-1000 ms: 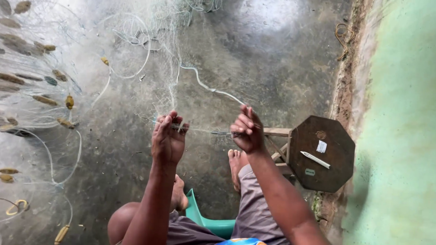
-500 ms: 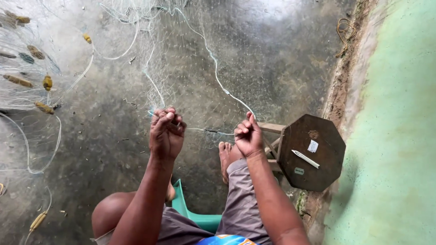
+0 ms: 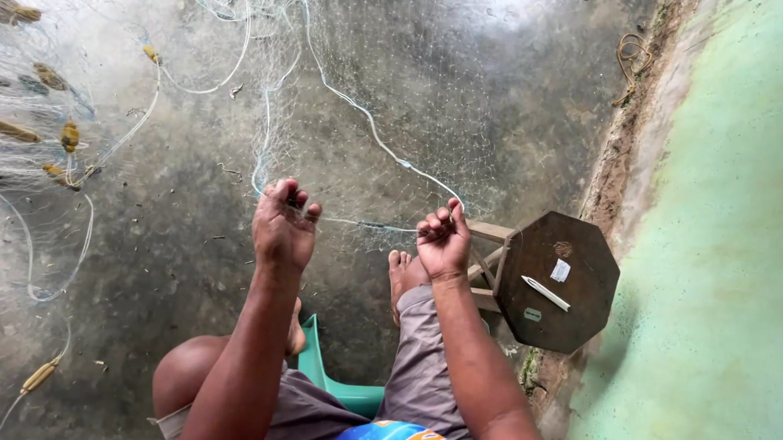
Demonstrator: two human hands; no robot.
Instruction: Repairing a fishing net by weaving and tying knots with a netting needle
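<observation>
Seated person, both hands raised over the concrete floor (image 3: pixel 188 237). Left hand (image 3: pixel 284 226) is closed, pinching the fishing net (image 3: pixel 396 115); right hand (image 3: pixel 443 242) is closed on the same net, a taut strand running between them. Net spreads ahead across the floor. Octagonal wooden stool (image 3: pixel 558 280) stands just beside the right hand.

pale whitish fishing net (image 3: pixel 388 97) is showing yellow-brown floats (image 3: pixel 70 134); dark brown octagonal stool (image 3: pixel 558 282) is sitting by a mint green wall (image 3: pixel 733 261); green plastic chair (image 3: pixel 332 380).
</observation>
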